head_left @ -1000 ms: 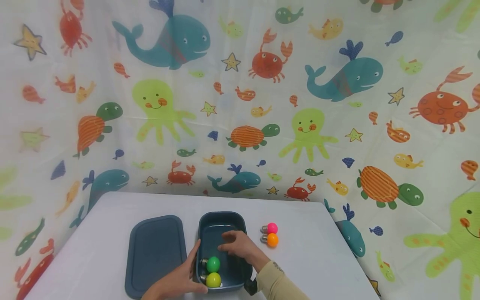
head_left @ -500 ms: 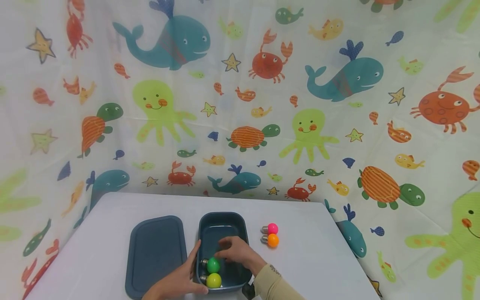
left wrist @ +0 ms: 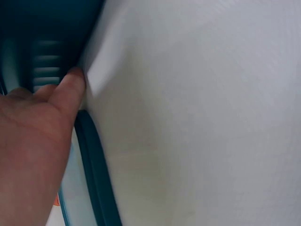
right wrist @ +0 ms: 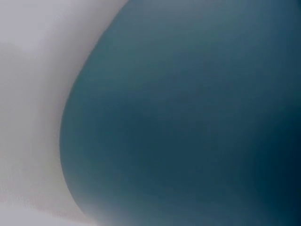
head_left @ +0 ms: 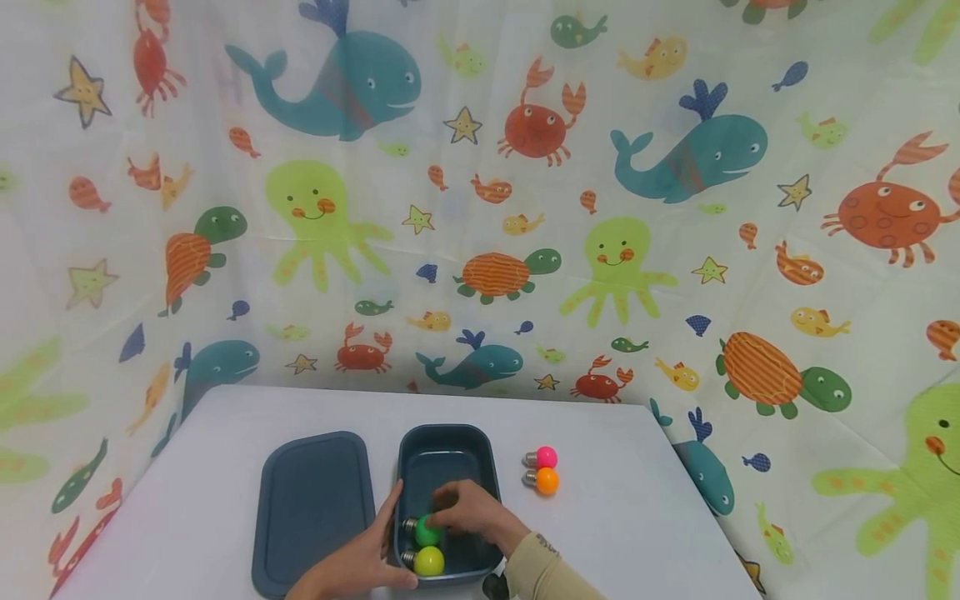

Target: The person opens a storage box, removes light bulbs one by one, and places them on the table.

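A dark blue rectangular container [head_left: 447,461] stands on the table. My left hand [head_left: 358,560] rests against its near left corner, fingers straight along the left wall and thumb at the front wall. In the left wrist view those fingers [left wrist: 70,89] touch the container's side [left wrist: 28,28]. Inside, a green light bulb [head_left: 426,533] lies above a yellow light bulb [head_left: 429,562], both with metal bases to the left. My right hand [head_left: 472,512] reaches in over the right wall and pinches the green bulb; the fingertips partly cover it. Only the container's blurred outer wall [right wrist: 164,117] fills the right wrist view.
A dark blue flat lid [head_left: 313,504] lies left of the container. To the right, a pink light bulb [head_left: 547,457] and an orange light bulb [head_left: 547,481] lie side by side on the white table [head_left: 622,517]. A sea-animal curtain [head_left: 480,208] hangs behind.
My right hand has moved down and left inside the container, from above its middle onto the green bulb. My left hand keeps its place at the corner.
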`<state>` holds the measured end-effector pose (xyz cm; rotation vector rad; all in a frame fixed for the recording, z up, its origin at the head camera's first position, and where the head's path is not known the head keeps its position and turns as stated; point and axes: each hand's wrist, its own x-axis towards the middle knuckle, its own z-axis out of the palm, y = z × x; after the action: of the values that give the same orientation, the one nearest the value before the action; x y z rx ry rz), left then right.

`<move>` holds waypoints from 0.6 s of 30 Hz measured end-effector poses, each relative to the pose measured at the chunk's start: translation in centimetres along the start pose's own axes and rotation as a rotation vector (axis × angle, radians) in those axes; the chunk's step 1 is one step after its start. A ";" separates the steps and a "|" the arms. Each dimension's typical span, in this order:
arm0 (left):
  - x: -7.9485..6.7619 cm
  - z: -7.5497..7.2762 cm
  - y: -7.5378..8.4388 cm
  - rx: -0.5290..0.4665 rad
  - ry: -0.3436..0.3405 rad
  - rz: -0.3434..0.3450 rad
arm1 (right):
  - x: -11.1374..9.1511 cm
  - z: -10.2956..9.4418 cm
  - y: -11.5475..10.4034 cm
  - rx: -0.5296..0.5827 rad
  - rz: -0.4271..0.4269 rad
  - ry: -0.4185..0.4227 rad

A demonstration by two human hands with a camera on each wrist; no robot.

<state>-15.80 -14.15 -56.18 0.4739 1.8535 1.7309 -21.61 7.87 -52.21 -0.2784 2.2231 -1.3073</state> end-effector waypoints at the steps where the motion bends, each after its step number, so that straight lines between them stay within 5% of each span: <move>1: 0.0 0.0 0.0 0.003 -0.001 0.002 | 0.0 0.0 0.0 -0.003 -0.001 -0.006; 18: 0.0 0.0 -0.1 -0.006 0.007 -0.017 | -0.3 0.5 -0.2 0.002 -0.001 -0.059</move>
<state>-15.77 -14.14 -56.24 0.4494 1.8517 1.7284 -21.12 7.55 -52.13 -0.3132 2.1725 -1.2858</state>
